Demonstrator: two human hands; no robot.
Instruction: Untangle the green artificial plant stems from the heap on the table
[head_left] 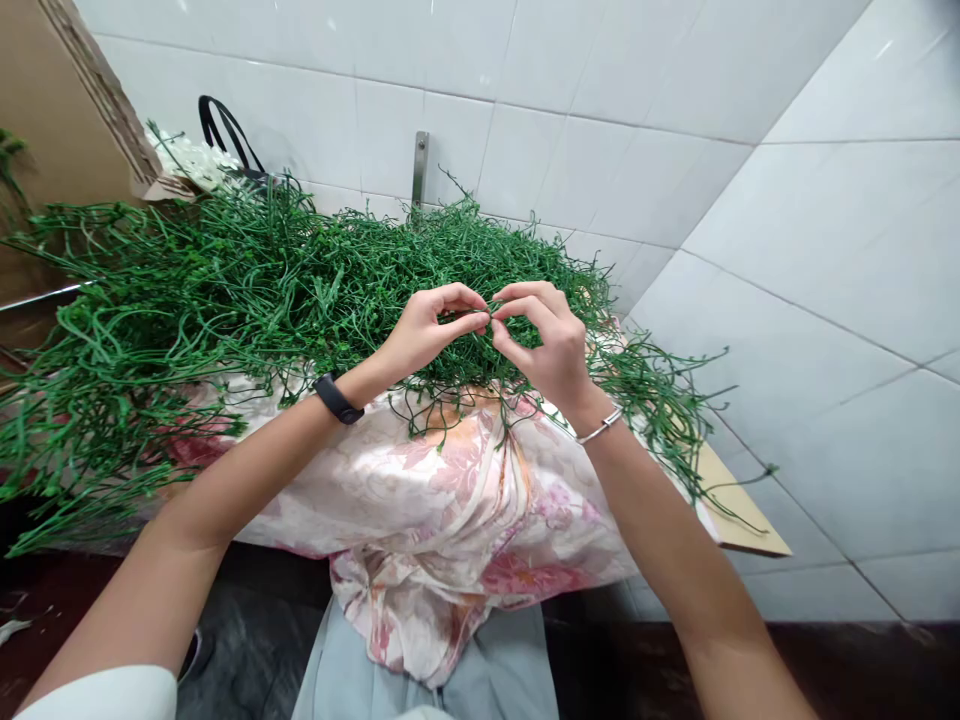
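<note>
My left hand point(442, 322) and my right hand point(544, 335) meet fingertip to fingertip over a large heap of thin green stems point(322, 270), which look like artificial plant stems. Thumb and fingers of each hand are pinched together. A small dark green bit, apparently part of a stem point(491, 312), shows between the fingertips; most of it is hidden. A black band circles my left wrist, and a thin silver bracelet is on my right. Beneath the heap lies a crumpled pink and white floral cloth point(420, 490), hanging down over my lap.
White tiled walls point(585, 90) rise behind and to the right. A cardboard box point(67, 110) stands at the left, with white flowers point(195, 160) and a black strap point(229, 130) beside it. A yellowish board corner point(739, 510) juts out at right.
</note>
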